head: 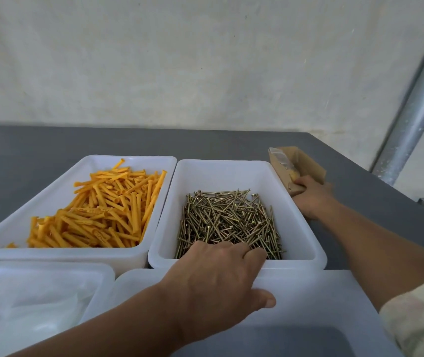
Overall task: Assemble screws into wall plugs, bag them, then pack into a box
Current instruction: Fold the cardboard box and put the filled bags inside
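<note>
Orange wall plugs (pixel 107 207) fill a white tub (pixel 128 161) at the left. A second white tub (pixel 231 168) beside it holds brass screws (pixel 229 220). My left hand (pixel 216 276) reaches over that tub's near rim, fingers curled down onto the screws; whether they pinch any is hidden. My right hand (pixel 311 197) rests at the near end of a small cardboard box (pixel 306 163) to the right of the screw tub, fingers on its edge. A clear bag with orange plugs (pixel 287 166) lies inside the box.
A white tub (pixel 46 269) with clear plastic bags (pixel 35 305) sits at the near left. Another white tub (pixel 321 292) lies under my forearms. The grey table (pixel 51 143) ends at the right near a metal pole (pixel 417 104). A white wall stands behind.
</note>
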`<move>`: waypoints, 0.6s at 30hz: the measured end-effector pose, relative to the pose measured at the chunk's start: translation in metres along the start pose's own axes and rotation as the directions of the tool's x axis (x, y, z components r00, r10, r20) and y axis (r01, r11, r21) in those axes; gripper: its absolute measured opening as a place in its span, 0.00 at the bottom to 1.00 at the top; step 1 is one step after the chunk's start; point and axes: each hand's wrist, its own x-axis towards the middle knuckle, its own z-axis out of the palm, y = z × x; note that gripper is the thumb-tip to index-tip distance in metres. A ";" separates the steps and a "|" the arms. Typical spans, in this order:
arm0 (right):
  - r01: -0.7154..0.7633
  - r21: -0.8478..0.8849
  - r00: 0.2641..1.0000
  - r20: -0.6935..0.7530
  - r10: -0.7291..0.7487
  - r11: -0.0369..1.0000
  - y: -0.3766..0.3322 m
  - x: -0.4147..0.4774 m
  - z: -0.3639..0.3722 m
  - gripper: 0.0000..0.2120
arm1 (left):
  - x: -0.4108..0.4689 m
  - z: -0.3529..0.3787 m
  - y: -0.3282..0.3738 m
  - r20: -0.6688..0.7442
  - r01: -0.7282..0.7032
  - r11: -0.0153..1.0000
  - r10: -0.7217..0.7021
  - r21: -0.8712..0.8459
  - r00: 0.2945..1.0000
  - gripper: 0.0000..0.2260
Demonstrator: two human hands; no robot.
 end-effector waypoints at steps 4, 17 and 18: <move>0.028 0.008 1.000 -0.002 -0.028 1.000 0.001 0.000 0.000 0.35 | -0.001 0.000 0.000 0.007 0.001 1.000 -0.001 0.006 1.000 0.24; 0.068 -0.014 0.998 -0.015 -0.068 0.998 0.003 -0.003 0.000 0.32 | -0.001 0.001 0.000 0.000 0.009 1.000 -0.009 -0.022 1.000 0.24; 0.068 -0.010 0.998 -0.017 -0.068 0.998 0.002 -0.004 0.000 0.32 | -0.001 0.001 0.000 -0.002 0.008 1.000 -0.008 -0.028 1.000 0.24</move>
